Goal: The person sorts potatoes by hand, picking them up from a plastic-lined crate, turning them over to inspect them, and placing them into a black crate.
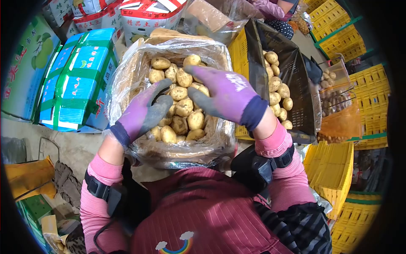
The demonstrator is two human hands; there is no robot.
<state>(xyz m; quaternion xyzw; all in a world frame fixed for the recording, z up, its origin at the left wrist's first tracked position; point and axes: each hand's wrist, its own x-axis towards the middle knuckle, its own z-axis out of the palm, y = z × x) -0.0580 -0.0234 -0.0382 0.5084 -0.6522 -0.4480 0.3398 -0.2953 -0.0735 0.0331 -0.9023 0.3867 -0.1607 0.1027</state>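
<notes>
Several potatoes [184, 107] lie heaped in a cardboard box [220, 57] lined with clear plastic film [177, 153], right in front of my body. My left hand [144, 111], in a purple glove with grey fingers, reaches over the left side of the heap, thumb and fingers apart. From the right, my right hand [224, 92], gloved alike, lies over the far right potatoes with its fingers stretched out and its thumb spread. Both hands appear to touch the potatoes' tops, and neither grips one. The potatoes beneath the palms are hidden.
Right of the box stands a yellow crate [240, 55] with a black liner, holding more potatoes [277, 86]. Blue cartons with green tape [82, 80] stand at the left. Printed potato cartons [150, 21] line the back. Yellow crates [370, 101] are stacked far right; another person [275, 9] is behind.
</notes>
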